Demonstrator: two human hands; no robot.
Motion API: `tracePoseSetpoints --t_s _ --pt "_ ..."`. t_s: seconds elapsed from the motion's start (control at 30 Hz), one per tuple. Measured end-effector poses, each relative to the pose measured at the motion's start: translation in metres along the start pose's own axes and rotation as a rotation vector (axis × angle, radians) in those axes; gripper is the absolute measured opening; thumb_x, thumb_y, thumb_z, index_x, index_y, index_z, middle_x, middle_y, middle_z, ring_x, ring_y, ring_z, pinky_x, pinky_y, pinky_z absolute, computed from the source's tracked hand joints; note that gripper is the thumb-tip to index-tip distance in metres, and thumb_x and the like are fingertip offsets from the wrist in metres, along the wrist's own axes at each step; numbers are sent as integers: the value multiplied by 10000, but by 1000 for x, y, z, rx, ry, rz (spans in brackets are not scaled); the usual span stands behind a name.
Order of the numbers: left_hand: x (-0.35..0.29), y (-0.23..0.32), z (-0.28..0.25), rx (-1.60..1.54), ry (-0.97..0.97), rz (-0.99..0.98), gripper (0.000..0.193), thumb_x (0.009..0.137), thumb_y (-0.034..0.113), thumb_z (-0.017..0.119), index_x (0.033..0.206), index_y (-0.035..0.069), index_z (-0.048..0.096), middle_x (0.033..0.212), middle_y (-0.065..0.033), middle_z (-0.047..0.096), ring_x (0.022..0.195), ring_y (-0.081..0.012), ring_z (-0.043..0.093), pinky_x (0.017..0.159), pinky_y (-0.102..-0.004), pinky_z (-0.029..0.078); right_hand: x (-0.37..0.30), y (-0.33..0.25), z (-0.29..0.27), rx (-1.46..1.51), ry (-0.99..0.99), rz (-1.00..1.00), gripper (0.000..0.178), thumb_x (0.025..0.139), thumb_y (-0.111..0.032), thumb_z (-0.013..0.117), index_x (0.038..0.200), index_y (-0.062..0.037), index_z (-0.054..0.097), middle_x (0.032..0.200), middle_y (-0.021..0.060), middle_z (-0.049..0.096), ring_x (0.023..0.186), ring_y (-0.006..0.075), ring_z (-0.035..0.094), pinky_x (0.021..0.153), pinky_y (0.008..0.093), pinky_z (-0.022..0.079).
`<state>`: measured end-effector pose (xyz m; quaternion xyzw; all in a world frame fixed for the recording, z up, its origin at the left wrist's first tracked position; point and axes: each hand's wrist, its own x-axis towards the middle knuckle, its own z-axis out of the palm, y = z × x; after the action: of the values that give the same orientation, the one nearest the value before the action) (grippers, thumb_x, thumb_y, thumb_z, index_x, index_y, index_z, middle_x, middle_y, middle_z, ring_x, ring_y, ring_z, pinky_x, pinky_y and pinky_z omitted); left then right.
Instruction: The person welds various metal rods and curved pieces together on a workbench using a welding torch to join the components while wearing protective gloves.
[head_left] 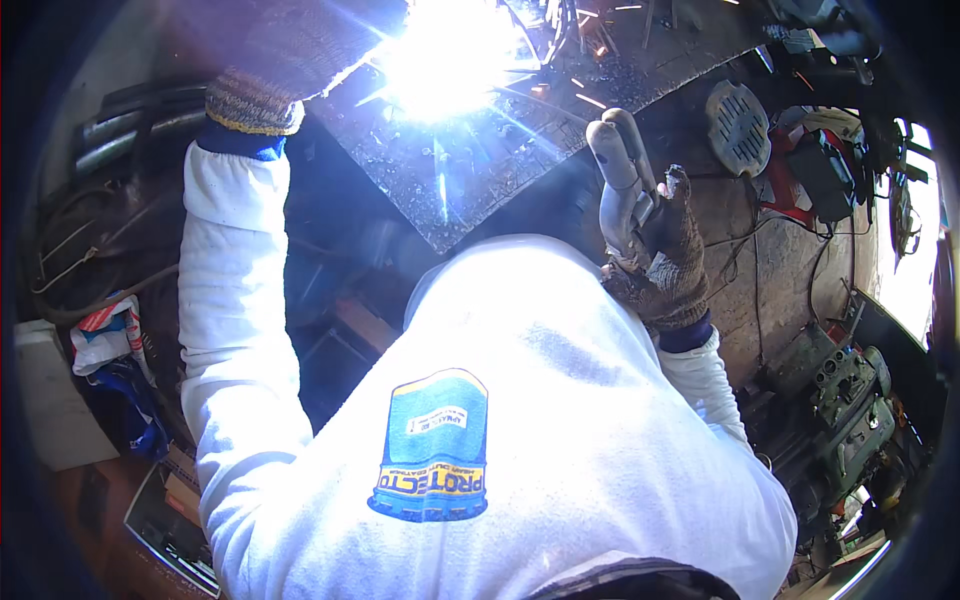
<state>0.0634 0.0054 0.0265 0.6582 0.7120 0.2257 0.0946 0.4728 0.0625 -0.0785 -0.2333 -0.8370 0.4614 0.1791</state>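
Note:
In a knitted work glove, my right hand [677,255] is closed around a grey welding electrode holder [617,175]. From the holder's jaws a thin welding rod [548,106] runs left toward a blinding white arc [440,62] over a dark metal plate [495,190]. My left hand [285,55], also gloved, reaches in from the upper left, close beside the arc. Its fingers are lost in glare and shadow, so whether it grips anything does not show. The spot being welded is hidden by the light.
Orange sparks fly right of the arc, over the plate. A slotted round metal piece [738,128] is at the right, near a red and black object [815,175]. Greenish machinery [855,415] stands lower right. Cables [90,255] and a blue-and-white bag [110,335] are at the left.

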Motion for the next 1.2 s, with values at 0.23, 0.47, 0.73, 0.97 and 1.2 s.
tracePoseSetpoints --t_s 0.23,0.47,0.73,0.97,1.2 --pt "-3 -2 -1 28 -24 14 87 848 133 689 857 46 692 741 -130 646 743 -285 664 679 -420 538 10 -7 -4 -153 38 -145 1131 749 -388 878 1582 38 242 1455 214 510 1311 338 553 1101 446 433" --pt "1 -8 3 418 -38 273 83 853 119 681 879 44 706 785 -128 682 764 -296 680 700 -411 550 14 -5 -1 -355 -19 -171 926 836 -452 763 1504 44 357 1388 207 527 1244 357 556 1093 456 449" --pt "2 -3 4 151 -1 141 86 847 123 694 880 44 706 814 -130 700 771 -307 685 707 -411 551 2 -3 5 -113 90 -116 989 831 -450 797 1550 40 325 1374 175 563 1292 339 539 1134 472 396" --pt "0 2 1 10 24 92 91 842 126 705 880 43 706 840 -132 716 777 -318 689 713 -411 552 28 -27 2 -493 -168 -248 854 926 -335 749 1585 -34 296 1599 128 453 1452 300 457 1187 473 332" --pt "-3 12 2 -111 125 22 106 829 138 726 871 44 698 848 -139 720 775 -330 688 713 -420 547 11 -20 -7 -303 135 -179 1423 565 -331 1013 1594 77 119 1250 241 669 1099 372 717 902 431 590"
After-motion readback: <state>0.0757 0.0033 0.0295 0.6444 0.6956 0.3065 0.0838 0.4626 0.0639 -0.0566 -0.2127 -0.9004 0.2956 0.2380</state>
